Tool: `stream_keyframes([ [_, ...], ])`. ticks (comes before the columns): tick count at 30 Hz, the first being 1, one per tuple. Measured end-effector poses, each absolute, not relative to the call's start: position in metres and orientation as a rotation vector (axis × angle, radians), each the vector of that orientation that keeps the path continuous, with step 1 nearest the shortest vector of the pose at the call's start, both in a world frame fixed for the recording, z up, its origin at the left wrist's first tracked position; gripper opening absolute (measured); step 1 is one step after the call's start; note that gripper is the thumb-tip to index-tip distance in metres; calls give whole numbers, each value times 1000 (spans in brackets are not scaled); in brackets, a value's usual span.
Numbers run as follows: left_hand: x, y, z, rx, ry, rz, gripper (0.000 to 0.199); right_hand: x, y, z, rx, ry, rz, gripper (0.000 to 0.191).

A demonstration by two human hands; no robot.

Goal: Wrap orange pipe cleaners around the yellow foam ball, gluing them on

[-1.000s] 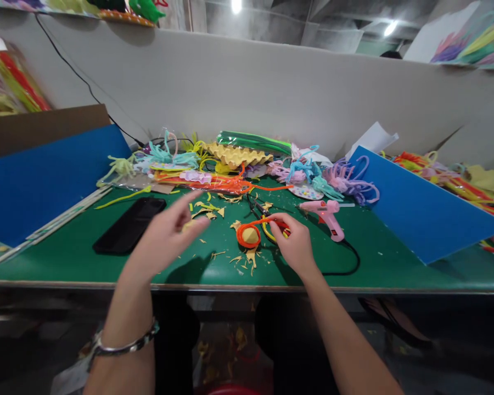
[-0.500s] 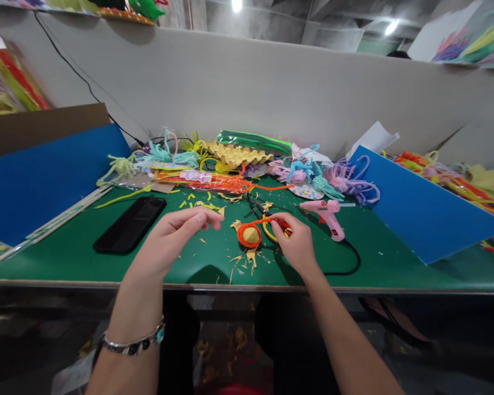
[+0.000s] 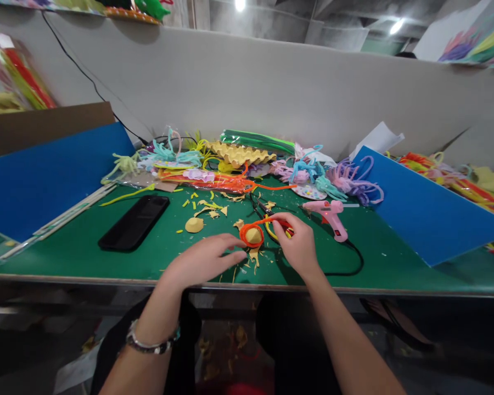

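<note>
An orange pipe cleaner (image 3: 243,236) lies coiled around a small yellow cardboard cup (image 3: 253,236) on the green table. My right hand (image 3: 295,240) pinches the pipe cleaner's free end, to the right of the coil. At the coil's left side is my left hand (image 3: 208,258), fingers and thumb apart, holding nothing; whether its fingertips touch the coil I cannot tell. A second yellow cardboard cup (image 3: 194,225) sits beyond that hand. Partly hidden behind my right hand is a tool with yellow-and-red handles (image 3: 270,229).
A pink glue gun (image 3: 329,214) with a black cord lies to the right, a black phone (image 3: 134,222) to the left. Bundled pipe cleaners (image 3: 206,180) and an egg carton (image 3: 241,154) line the back. Blue boards (image 3: 432,208) stand at both sides. Yellow scraps surround the coil.
My left hand has moved right and down to the coil's side, uncovering the second cardboard cup. My right hand keeps its pinch on the pipe cleaner. The view has shifted slightly.
</note>
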State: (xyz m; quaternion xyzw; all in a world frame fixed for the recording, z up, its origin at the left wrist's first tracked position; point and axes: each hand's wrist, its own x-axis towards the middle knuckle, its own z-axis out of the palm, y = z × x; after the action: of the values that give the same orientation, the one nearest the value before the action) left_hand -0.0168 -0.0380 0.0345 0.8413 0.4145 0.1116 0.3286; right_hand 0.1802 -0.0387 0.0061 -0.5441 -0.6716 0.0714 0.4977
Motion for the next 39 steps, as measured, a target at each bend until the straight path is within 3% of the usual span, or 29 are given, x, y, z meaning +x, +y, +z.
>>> stream_keyframes([
  [12, 21, -62, 23, 2598, 1003, 35, 35, 182, -38, 5, -1306, -1607, 135, 15],
  [17, 13, -63, 28, 2535, 815, 14, 20, 182, -38, 5, -1301, -1612, 138, 15],
  [21, 3, -57, 33, 2459, 752, 19, 23, 182, -38, 5, -1297, -1616, 141, 15],
  [26, -12, -45, 31, 2417, 993, 195, 27, 181, -38, 5, -1292, -1626, 142, 15],
  [32, -15, -46, 20, 2412, 1075, 66, 42, 180, -38, 5, -1289, -1635, 145, 16],
  [39, -19, -47, 26, 2369, 867, 79, 31, 179, -40, 7, -1304, -1645, 151, 15],
])
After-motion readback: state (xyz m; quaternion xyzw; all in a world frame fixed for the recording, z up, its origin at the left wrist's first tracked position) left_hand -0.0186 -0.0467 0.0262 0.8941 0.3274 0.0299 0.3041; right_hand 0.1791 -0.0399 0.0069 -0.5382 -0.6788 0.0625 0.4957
